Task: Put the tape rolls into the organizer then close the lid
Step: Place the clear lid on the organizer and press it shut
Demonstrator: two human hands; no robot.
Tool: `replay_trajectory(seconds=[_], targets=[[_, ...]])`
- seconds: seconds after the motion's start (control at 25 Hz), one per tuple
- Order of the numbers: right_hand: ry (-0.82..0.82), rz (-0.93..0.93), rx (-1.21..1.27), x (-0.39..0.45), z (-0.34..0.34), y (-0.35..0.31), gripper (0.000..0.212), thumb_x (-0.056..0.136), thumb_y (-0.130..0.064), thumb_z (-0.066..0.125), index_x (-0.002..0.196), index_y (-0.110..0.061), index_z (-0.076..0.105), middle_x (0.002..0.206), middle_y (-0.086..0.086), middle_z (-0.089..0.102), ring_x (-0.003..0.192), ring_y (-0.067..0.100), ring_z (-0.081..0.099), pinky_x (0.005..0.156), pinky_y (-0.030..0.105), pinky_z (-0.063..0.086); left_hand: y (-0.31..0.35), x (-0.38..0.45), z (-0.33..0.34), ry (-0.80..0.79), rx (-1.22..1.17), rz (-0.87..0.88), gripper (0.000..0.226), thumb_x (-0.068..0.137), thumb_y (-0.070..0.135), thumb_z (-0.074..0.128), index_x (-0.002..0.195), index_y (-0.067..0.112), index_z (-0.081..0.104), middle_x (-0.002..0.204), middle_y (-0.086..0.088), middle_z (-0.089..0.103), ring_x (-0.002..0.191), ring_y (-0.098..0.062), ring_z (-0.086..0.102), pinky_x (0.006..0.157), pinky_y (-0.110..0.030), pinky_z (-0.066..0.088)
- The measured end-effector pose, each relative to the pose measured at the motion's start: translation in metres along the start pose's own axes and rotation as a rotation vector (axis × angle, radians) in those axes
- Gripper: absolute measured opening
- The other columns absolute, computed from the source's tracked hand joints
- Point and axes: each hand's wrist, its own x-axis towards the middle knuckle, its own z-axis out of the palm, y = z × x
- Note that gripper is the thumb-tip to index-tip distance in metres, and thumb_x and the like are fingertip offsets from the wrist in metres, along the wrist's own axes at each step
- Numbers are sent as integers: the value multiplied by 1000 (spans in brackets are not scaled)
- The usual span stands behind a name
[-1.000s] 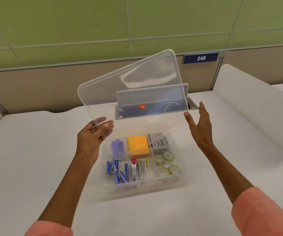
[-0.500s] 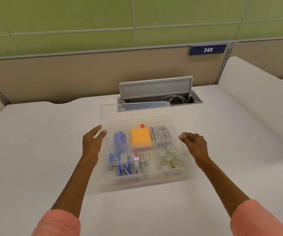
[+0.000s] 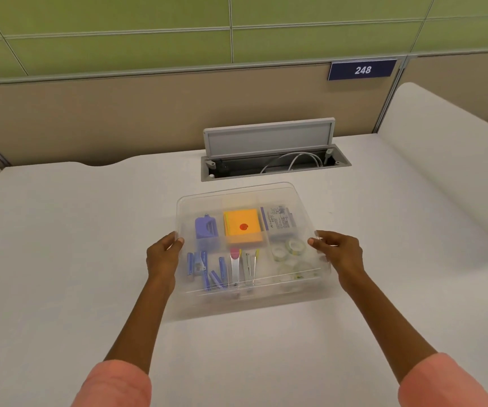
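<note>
Presently, the left hand (image 3: 162,257) and right hand (image 3: 338,255) each pinch an opposite side edge of the clear, rounded plastic lid (image 3: 237,198), which lies over the transparent organizer (image 3: 248,304). Tape rolls (image 3: 288,251) sit in its right front compartment. The organizer rests on a matte white counter (image 3: 75,245), before a beige and green panelled wall (image 3: 119,33).

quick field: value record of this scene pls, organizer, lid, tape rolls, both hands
organizer: clear box on white desk
lid: clear lid lying over the box; whether fully seated cannot be told
tape rolls: tape rolls in front right compartment, under the lid
left hand: left hand on lid's left edge
right hand: right hand on lid's right edge
other contents: orange sticky notes
</note>
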Motion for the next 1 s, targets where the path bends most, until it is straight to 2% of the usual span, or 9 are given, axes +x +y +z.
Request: replay_trajectory(seconds=[0.12, 0.2, 0.4, 0.52, 0.64, 0.72, 0.84, 0.92, 1.0], targets=[[-41, 44, 43, -9, -8, 1, 35, 66, -16, 81, 98, -9, 69, 85, 12, 69, 81, 28, 65, 87, 47, 54, -10, -7, -10, -11, -43, -3, 36, 81, 20, 65, 114, 6, 61, 117, -12, 63, 100, -24, 59, 87, -32, 47], [-55, 48, 63, -14, -12, 5, 29, 67, -20, 80, 93, -9, 71, 82, 10, 69, 79, 25, 64, 84, 47, 53, -17, -13, -14, -28, -33, 2, 32, 79, 29, 68, 105, 10, 66, 107, -9, 66, 93, -21, 60, 82, -32, 48], [-44, 113, 87, -24, -17, 14, 33, 68, -31, 78, 86, -5, 71, 91, 16, 69, 90, 33, 66, 77, 40, 57, -24, -25, -15, 68, 52, 40, 32, 78, 40, 66, 91, 11, 68, 95, -5, 66, 87, -20, 58, 79, -32, 48], [-83, 217, 132, -31, -26, 15, 34, 68, -27, 79, 82, 2, 68, 92, 23, 67, 82, 38, 66, 73, 39, 60, -25, -33, -16, 148, 104, 95, 32, 77, 42, 66, 84, 11, 61, 91, -4, 62, 86, -19, 55, 82, -36, 46], [-121, 282, 189, -36, -29, 16, 28, 70, -21, 77, 70, 3, 63, 84, 22, 64, 78, 40, 66, 67, 34, 61, -33, -43, -24, 62, 151, 65, 37, 76, 46, 66, 83, 11, 59, 87, -2, 60, 82, -20, 53, 75, -34, 44], [-109, 284, 204, -36, -28, 16, 28, 70, -20, 77, 65, 2, 62, 82, 22, 63, 77, 40, 65, 65, 33, 61, -38, -49, -28, 2, 148, 30, 40, 75, 47, 65, 83, 8, 60, 78, -1, 59, 72, -20, 51, 70, -34, 44], [-112, 308, 192, -35, -27, 13, 28, 72, -23, 75, 65, -1, 60, 86, 22, 59, 77, 38, 63, 76, 39, 60, -39, -53, -29, -3, 142, -28, 40, 76, 46, 65, 80, 6, 58, 71, -1, 57, 66, -20, 49, 68, -36, 45], [-152, 369, 180, -35, -27, 11, 25, 75, -25, 73, 69, -6, 58, 92, 22, 57, 83, 37, 62, 88, 47, 54, -38, -54, -30, -47, 80, -84, 36, 79, 42, 63, 84, 7, 56, 80, -5, 59, 74, -21, 51, 69, -36, 45], [-200, 475, 249, -36, -26, 8, 23, 78, -24, 71, 80, -7, 56, 101, 24, 56, 90, 38, 61, 91, 51, 50, -39, -57, -33, -116, -1, -107, 28, 84, 36, 58, 89, 9, 54, 94, -9, 59, 82, -21, 54, 73, -35, 45]])
